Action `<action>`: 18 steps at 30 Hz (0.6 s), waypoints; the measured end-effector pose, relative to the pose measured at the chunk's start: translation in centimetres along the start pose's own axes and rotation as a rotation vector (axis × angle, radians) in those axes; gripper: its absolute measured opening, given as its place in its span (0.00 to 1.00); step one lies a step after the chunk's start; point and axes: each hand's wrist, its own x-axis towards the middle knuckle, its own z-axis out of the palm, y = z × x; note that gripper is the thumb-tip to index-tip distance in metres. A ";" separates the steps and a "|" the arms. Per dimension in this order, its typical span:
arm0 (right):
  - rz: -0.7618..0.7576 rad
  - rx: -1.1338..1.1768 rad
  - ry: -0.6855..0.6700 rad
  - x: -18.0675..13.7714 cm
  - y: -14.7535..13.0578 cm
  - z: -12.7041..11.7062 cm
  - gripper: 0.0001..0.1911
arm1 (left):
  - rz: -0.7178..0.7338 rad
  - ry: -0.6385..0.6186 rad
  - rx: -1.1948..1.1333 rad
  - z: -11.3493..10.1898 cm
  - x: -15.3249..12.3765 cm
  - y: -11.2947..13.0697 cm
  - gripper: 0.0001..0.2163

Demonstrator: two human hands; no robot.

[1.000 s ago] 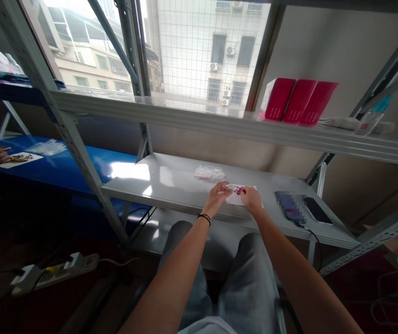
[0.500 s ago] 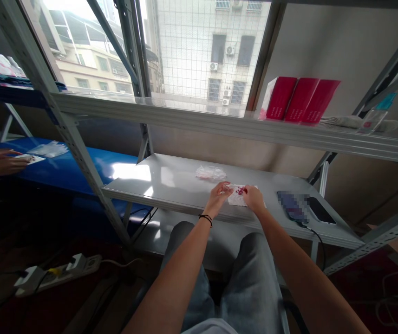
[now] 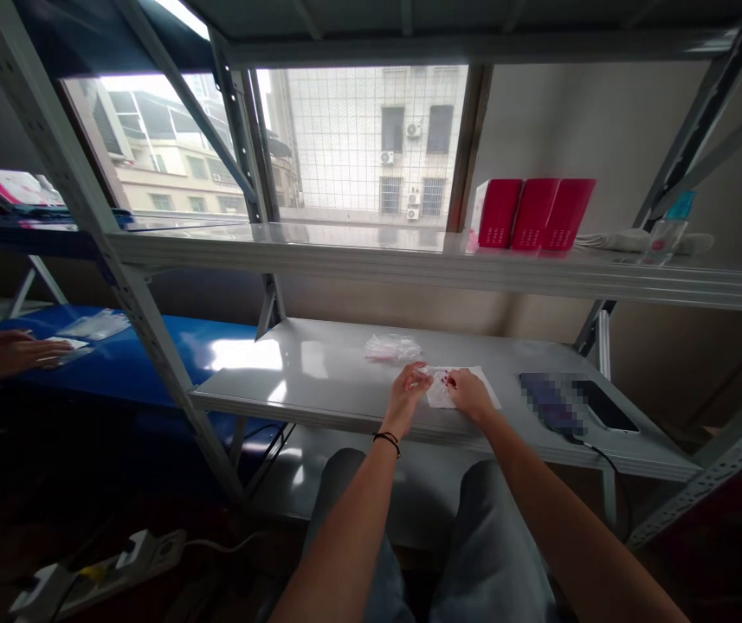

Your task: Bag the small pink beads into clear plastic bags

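Grey metal shelf (image 3: 319,381) at frame centre carries both hands. Left hand (image 3: 406,394) and right hand (image 3: 467,394) meet over a white sheet (image 3: 458,389) with small red pieces (image 3: 449,378); fingertips appear pinched together, but what they hold cannot be told. Beyond lies a clear plastic bag (image 3: 392,348). At far left, another person's hand (image 3: 10,353) rests on a blue shelf (image 3: 169,346).

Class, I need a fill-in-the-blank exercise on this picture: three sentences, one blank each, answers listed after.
1. The left hand and right hand work over a white sheet lying on the ____ shelf.
2. The boxes on the upper shelf number ____.
3. The wristband is on the ____ wrist.

Missing words: grey; three; left
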 end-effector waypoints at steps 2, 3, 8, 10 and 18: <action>0.003 -0.001 0.012 0.0 0.0 0.1 0.11 | -0.003 0.008 -0.006 0.0 0.0 0.1 0.23; 0.006 -0.003 0.020 0.0 0.0 0.2 0.11 | -0.007 0.012 -0.010 0.1 0.0 0.1 0.22; 0.006 -0.020 0.050 -0.6 0.0 0.4 0.12 | -0.009 0.014 -0.045 0.0 0.1 0.1 0.21; 0.002 -0.024 0.047 -0.7 0.0 0.5 0.12 | -0.001 0.020 -0.061 -0.1 0.1 -0.1 0.22; 0.000 -0.010 0.013 -0.2 0.0 0.2 0.13 | -0.003 0.032 -0.073 0.0 0.0 0.1 0.21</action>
